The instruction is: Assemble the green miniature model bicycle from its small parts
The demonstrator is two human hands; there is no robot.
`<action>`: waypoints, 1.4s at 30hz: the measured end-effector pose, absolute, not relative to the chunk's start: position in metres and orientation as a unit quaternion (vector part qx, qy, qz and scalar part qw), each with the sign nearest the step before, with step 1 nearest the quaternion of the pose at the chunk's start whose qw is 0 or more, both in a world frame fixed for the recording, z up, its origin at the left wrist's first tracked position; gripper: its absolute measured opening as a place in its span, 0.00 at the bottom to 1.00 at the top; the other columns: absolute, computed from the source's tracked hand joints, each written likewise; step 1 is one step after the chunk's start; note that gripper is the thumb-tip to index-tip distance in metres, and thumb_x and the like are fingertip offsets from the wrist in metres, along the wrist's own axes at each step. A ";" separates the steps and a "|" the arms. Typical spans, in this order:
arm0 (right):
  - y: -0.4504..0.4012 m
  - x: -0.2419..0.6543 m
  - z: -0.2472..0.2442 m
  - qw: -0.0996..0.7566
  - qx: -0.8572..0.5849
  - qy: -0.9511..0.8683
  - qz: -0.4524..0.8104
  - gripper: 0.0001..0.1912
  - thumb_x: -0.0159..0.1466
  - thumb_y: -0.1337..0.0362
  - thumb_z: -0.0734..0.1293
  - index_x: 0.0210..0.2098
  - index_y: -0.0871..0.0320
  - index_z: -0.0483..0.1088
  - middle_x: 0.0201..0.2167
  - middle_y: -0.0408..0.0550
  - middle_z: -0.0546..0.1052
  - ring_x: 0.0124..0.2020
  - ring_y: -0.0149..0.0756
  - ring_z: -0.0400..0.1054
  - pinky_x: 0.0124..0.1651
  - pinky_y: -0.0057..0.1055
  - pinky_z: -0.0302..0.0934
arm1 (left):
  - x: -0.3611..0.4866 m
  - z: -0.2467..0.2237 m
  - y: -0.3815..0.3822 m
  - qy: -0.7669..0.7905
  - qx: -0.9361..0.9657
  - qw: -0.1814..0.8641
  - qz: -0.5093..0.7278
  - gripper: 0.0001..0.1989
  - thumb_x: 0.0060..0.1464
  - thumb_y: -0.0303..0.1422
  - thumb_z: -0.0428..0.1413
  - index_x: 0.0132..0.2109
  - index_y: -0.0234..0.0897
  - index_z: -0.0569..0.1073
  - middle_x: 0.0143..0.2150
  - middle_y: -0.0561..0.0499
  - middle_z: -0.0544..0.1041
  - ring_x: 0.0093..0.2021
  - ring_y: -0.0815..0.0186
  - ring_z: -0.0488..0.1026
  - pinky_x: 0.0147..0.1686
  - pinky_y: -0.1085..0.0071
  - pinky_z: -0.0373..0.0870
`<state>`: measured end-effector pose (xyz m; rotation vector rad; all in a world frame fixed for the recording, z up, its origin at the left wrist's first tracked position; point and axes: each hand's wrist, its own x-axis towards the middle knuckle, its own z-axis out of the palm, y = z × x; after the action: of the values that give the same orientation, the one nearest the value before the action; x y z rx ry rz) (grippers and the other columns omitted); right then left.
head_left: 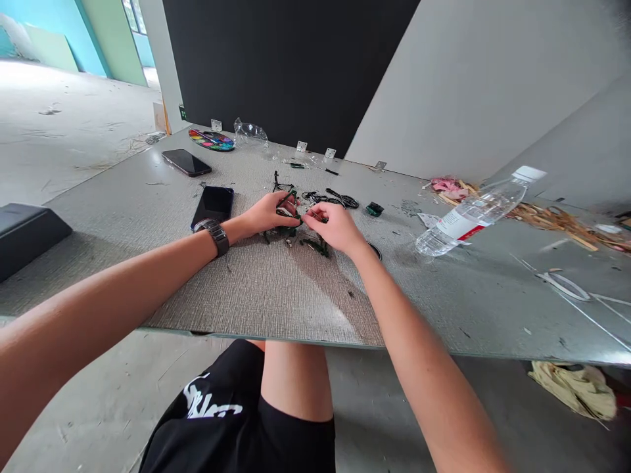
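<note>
My left hand (274, 211), below a dark wristwatch, is closed around a small dark green model bike frame (283, 231) low over the table. Thumb and fingers of my right hand (331, 223) are pinched together at the frame's right side; whatever lies between them is too small to make out. Just behind my right hand lie small black wheels and parts (342, 198). A loose dark green piece (315, 247) rests in front of the hands. Part of a black ring (375, 250) shows beside my right wrist, and a dark green block (374, 209) sits further right.
Two phones, one dark (186, 162) and one blue-black (215, 202), lie left on the table (236, 289). A paint palette (211, 140) and clear plastic packaging (250, 133) are at the back. To the right, a water bottle (478, 213) tilts before wood scraps (557, 223). A black box (32, 236) stands far left.
</note>
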<state>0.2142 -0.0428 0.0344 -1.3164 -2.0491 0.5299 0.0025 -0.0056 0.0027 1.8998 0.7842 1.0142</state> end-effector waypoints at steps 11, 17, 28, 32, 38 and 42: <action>-0.049 0.240 0.057 0.101 -0.505 -0.829 0.216 0.16 0.58 0.49 0.75 0.32 0.56 0.78 0.24 0.41 0.70 0.27 0.32 0.59 0.32 0.33 0.48 | 0.003 0.001 -0.003 0.347 0.747 0.392 0.409 0.19 0.47 0.35 0.66 0.45 0.34 0.72 0.42 0.46 0.77 0.43 0.63 0.75 0.44 0.65 0.71; -0.049 0.235 0.054 0.083 -0.507 -0.832 0.212 0.11 0.58 0.54 0.75 0.31 0.56 0.79 0.24 0.41 0.71 0.26 0.32 0.59 0.32 0.33 0.49 | 0.003 0.000 -0.003 0.357 0.742 0.393 0.409 0.19 0.46 0.35 0.66 0.45 0.35 0.72 0.42 0.46 0.77 0.42 0.63 0.75 0.42 0.64 0.71; -0.051 0.232 0.053 0.085 -0.483 -0.839 0.236 0.12 0.59 0.53 0.75 0.34 0.56 0.80 0.26 0.42 0.73 0.27 0.32 0.60 0.31 0.33 0.49 | 0.004 0.002 -0.003 0.359 0.742 0.390 0.410 0.17 0.48 0.34 0.65 0.44 0.34 0.72 0.42 0.45 0.78 0.42 0.63 0.75 0.42 0.65 0.72; -0.054 0.228 0.056 0.067 -0.478 -0.837 0.258 0.09 0.58 0.57 0.76 0.33 0.56 0.79 0.25 0.40 0.72 0.26 0.30 0.58 0.31 0.32 0.49 | 0.004 0.001 -0.002 0.355 0.743 0.392 0.411 0.17 0.47 0.34 0.65 0.44 0.35 0.72 0.42 0.45 0.78 0.42 0.63 0.75 0.42 0.64 0.72; -0.051 0.229 0.051 0.072 -0.474 -0.841 0.251 0.08 0.59 0.58 0.74 0.33 0.56 0.80 0.25 0.41 0.73 0.25 0.30 0.58 0.31 0.33 0.49 | 0.004 0.000 -0.002 0.356 0.744 0.388 0.412 0.17 0.47 0.35 0.65 0.44 0.35 0.72 0.43 0.46 0.78 0.42 0.63 0.75 0.43 0.65 0.72; -0.051 0.228 0.049 0.077 -0.471 -0.844 0.245 0.08 0.59 0.58 0.74 0.34 0.55 0.80 0.25 0.41 0.73 0.25 0.30 0.58 0.31 0.33 0.49 | 0.004 0.002 -0.004 0.359 0.748 0.379 0.410 0.19 0.46 0.35 0.66 0.45 0.35 0.73 0.42 0.45 0.78 0.42 0.63 0.76 0.43 0.64 0.72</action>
<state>0.2285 -0.0506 0.0490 -1.4101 -2.5290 0.7340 0.0036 -0.0037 0.0017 1.9115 0.9163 1.0473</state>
